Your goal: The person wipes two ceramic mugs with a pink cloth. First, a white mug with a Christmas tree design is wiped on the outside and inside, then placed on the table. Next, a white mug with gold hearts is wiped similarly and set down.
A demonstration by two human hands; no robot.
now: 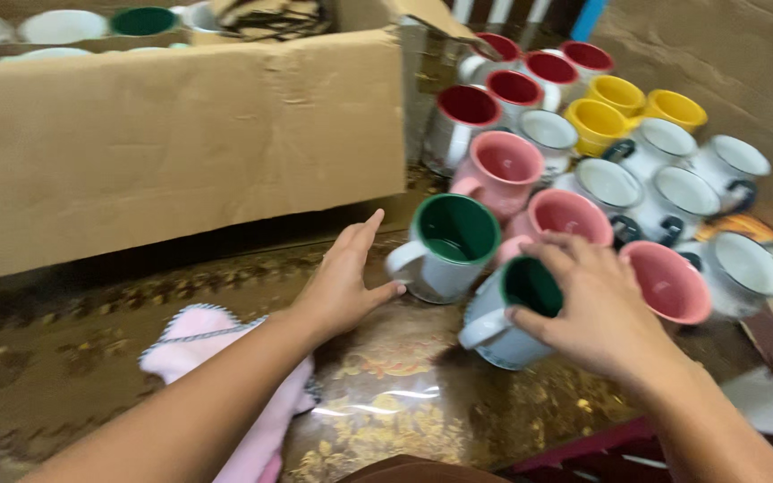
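While the right hand [597,309] gripped a green-lined mug [505,313], the empty, spread left hand [346,282] beside it risked toppling crowded neighbouring mugs [530,192].

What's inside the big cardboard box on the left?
Over the brown cardboard box rim, white mug tops, one green-lined mug and folded cardboard dividers show. The box wall hides everything lower down.

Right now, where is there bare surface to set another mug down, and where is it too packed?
Bare patterned surface lies between the cardboard box and the pink cloth, left of the left hand. More lies below the green-lined mug under the right hand. The mug cluster to the right is packed rim to rim.
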